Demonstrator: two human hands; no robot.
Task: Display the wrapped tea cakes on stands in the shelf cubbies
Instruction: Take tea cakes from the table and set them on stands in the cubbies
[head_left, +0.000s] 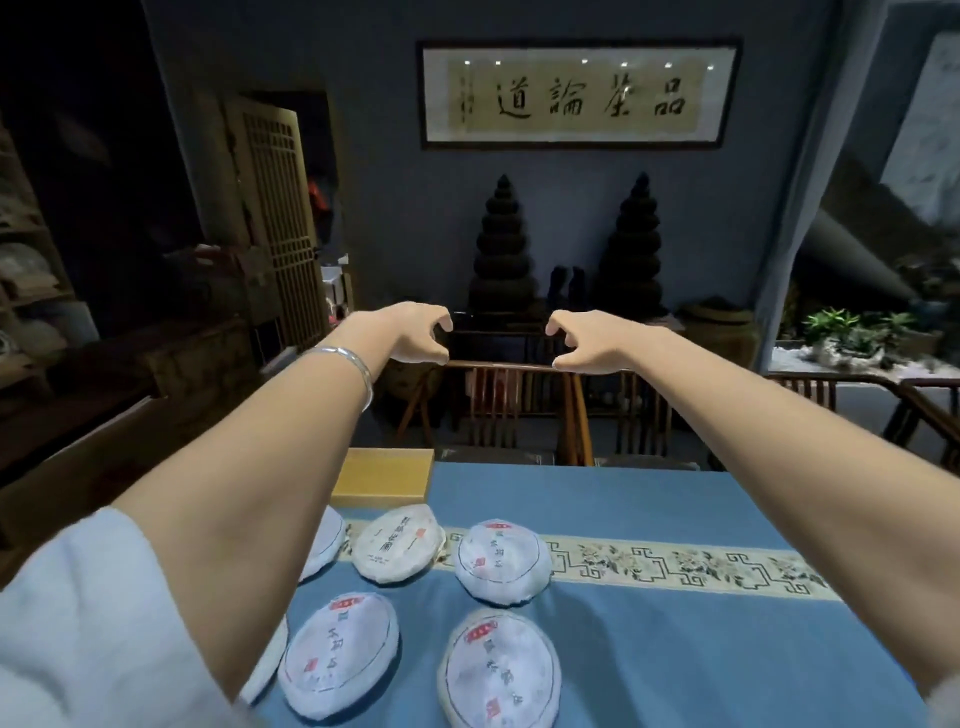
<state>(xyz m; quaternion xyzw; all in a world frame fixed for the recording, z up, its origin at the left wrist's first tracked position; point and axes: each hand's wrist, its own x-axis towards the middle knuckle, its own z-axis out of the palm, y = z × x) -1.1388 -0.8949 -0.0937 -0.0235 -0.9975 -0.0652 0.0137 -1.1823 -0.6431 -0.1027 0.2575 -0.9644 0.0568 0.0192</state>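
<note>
Tea cakes: six white paper-wrapped discs lie flat on the blue tablecloth (675, 519) at lower centre; none is held.
Left hand (415, 332): raised at mid-frame, arm stretched forward, thumb and fingers curled toward each other with a small gap, clamped on nothing.
Right hand (584, 340): raised level with the left, mirrored, thumb and fingers curled and nearly meeting, empty.
Bangle (345, 366): silver, on the left wrist.
Sleeve (88, 613): pale blue, lower left corner.
Front cakes: one (340, 654) under the left forearm, another (501, 675) just right of it; red stamps and dark characters, too blurred to read.
Back cakes: one (397, 543) and one (501, 561) on the patterned runner (701, 564); printing unreadable.
Partly hidden cakes: one (324, 540) and one (267, 665) behind the left arm.
Yellow box (384, 475): at the table's far left edge.
Chairs (519, 400): wooden, beyond the table.
Framed calligraphy (579, 96): upper centre wall, reading 品茶論道 right to left.
Dark tiered towers: two, (501, 249) and (636, 249), below the frame.
</note>
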